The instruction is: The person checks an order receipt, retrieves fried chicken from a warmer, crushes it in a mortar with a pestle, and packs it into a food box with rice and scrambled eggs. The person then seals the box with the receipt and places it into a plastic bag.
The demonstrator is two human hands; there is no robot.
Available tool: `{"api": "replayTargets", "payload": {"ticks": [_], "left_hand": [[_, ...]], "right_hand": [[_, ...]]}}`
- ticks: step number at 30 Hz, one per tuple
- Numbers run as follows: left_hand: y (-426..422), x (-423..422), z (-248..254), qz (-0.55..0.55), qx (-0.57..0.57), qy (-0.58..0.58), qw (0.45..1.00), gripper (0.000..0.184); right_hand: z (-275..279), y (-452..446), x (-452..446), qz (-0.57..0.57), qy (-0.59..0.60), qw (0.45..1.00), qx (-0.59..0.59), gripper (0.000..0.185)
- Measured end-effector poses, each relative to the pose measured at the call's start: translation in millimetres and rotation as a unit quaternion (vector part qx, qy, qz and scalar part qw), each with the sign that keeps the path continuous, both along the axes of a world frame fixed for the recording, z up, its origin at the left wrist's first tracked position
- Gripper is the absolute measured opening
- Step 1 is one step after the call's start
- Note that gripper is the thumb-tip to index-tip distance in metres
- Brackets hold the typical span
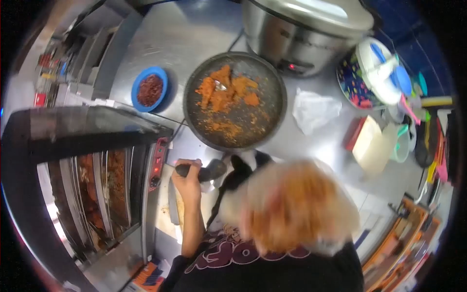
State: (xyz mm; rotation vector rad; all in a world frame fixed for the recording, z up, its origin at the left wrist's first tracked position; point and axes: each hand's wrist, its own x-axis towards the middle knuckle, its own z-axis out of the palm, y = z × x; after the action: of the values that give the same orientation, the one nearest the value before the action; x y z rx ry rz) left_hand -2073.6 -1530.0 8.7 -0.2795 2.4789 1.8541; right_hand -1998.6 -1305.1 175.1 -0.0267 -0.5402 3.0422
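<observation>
blurred orange food (296,209) filled lower centre. left hand (188,179) clamped dark handle (212,170), best held steady; right hand was unseen.

Counter (160,44): glossy metal. Pan (273,100): matt. Bowl (164,80): plastic. Cooker (270,31): shiny metal.

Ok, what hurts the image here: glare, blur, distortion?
Head view: fisheye bending and black corners; white glare patches on the steel counter; heavy blur on the orange-and-white mass at lower centre, too smeared to identify; the pan looks clearer.
</observation>
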Motion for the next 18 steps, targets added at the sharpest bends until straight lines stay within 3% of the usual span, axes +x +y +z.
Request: {"api": "replayTargets", "payload": {"ticks": [5, 8, 10, 13, 14, 15, 16, 17, 18], "left_hand": [[29, -26, -20, -0.124, 0.013, -0.012, 0.992, 0.014], [72, -47, -33, -0.031, 0.089, -0.076, 0.993, 0.018], [89, -64, -49, -0.055, 0.070, -0.083, 0.993, 0.021], [85, -85, -77, -0.115, 0.058, -0.068, 0.989, 0.021], [84, -89, -83, -0.130, 0.069, -0.054, 0.988, 0.021], [85, -91, -82, -0.132, 0.072, -0.052, 0.987, 0.021], [84, -93, -80, -0.138, 0.058, -0.046, 0.988, 0.020], [82, -95, -79, -0.142, 0.042, -0.040, 0.988, 0.019], [79, -96, -78, -0.139, 0.042, -0.038, 0.989, 0.019]], "right_hand": [[2, 24, 28, -0.090, 0.043, 0.993, 0.064, 0.069], [-13, 54, 46, -0.185, -0.006, 0.977, 0.108, 0.072], [-38, 88, 62, -0.279, -0.078, 0.943, 0.164, 0.075], [-127, 172, 113, -0.429, -0.209, 0.826, 0.298, 0.074], [-151, 207, 135, -0.428, -0.294, 0.786, 0.335, 0.069], [-189, 239, 150, -0.479, -0.326, 0.711, 0.398, 0.061], [-181, 251, 162, -0.402, -0.462, 0.608, 0.506, 0.053], [-189, 265, 176, -0.402, -0.458, 0.609, 0.507, 0.053], [-207, 276, 190, -0.310, -0.480, 0.529, 0.627, 0.051]]}}
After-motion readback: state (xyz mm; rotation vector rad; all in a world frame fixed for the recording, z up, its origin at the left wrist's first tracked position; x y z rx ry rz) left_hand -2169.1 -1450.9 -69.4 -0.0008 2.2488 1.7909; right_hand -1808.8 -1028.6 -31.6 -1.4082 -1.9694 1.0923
